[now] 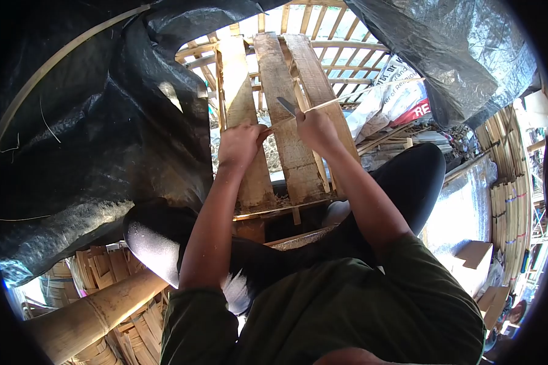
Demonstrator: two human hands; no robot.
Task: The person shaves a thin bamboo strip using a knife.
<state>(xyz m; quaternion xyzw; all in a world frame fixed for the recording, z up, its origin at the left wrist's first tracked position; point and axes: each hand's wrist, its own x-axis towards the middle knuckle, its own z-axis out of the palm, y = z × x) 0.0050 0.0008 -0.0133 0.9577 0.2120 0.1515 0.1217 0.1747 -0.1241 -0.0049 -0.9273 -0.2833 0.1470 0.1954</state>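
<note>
A thin pale strip of bamboo or wood slants from my left hand across to the upper right. My left hand is closed in a fist around its near end. Closed around a knife is my right hand, with the grey knife blade pointing up and left. The strip passes at this hand, close to the blade's base; whether the fingers also pinch it is hidden. Both hands are above wooden planks that stretch away between my knees.
Black plastic sheeting hangs at left, and more sheeting at upper right. A slatted bamboo frame stands beyond the planks. At right are a printed sack and bundled strips. A thick bamboo pole lies lower left.
</note>
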